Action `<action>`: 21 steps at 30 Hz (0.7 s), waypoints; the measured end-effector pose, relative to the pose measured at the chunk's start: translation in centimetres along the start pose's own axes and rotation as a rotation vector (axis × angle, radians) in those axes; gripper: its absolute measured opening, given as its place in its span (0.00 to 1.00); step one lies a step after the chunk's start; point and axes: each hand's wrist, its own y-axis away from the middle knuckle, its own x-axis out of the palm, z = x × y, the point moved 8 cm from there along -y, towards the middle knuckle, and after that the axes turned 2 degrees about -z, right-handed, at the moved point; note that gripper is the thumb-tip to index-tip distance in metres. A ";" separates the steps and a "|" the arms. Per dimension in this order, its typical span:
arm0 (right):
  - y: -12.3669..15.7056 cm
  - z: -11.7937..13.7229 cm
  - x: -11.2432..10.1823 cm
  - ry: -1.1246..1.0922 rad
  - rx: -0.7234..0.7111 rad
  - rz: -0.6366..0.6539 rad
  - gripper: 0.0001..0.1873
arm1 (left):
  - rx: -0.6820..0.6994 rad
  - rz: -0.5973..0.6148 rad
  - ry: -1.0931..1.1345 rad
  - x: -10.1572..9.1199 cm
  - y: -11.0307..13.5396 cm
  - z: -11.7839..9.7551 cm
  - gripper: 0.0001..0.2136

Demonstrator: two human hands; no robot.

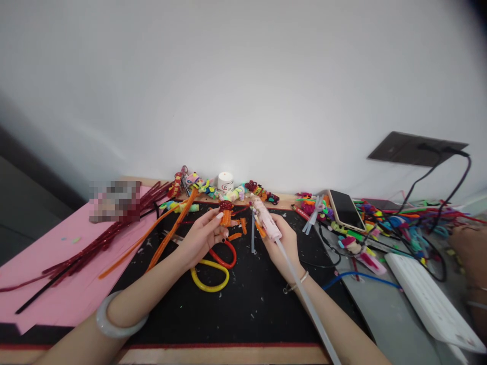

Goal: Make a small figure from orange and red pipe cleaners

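My left hand (207, 233) pinches a small orange and dark red pipe-cleaner piece (225, 215) between thumb and fingers, over the black mat (243, 304). Wrapped in my right hand (282, 243) is a light pink glue gun (268, 222), its nozzle pointing up and away. A long whitish glue stick (304, 294) trails from its back toward me. The gun's tip is a short way right of the pipe-cleaner piece, apart from it. Below my left hand lie scissors (210, 276) with a yellow and a red handle loop. Orange scraps (235, 236) rest near my left fingers.
Dark red pipe cleaners (95, 246) lie across a pink sheet (34, 274) at left. Behind the mat stands a white cup-like container (225, 182) among colourful pieces. To the right are a phone (347, 210), a white power strip (429, 299), cables and another person's arm (470, 253).
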 end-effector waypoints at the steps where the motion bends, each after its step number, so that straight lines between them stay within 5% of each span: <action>1: 0.1 0.1 0.2 -0.022 0.001 0.008 0.14 | -0.014 0.003 0.005 0.1 0.1 0.2 0.11; 14: 0.5 0.5 1.1 -0.247 0.061 0.115 0.08 | 0.002 0.038 -0.090 0.4 0.1 0.5 0.11; 21: 0.5 -0.7 1.1 -0.198 0.107 0.083 0.07 | 0.084 -0.025 -0.253 -0.1 0.1 -0.4 0.29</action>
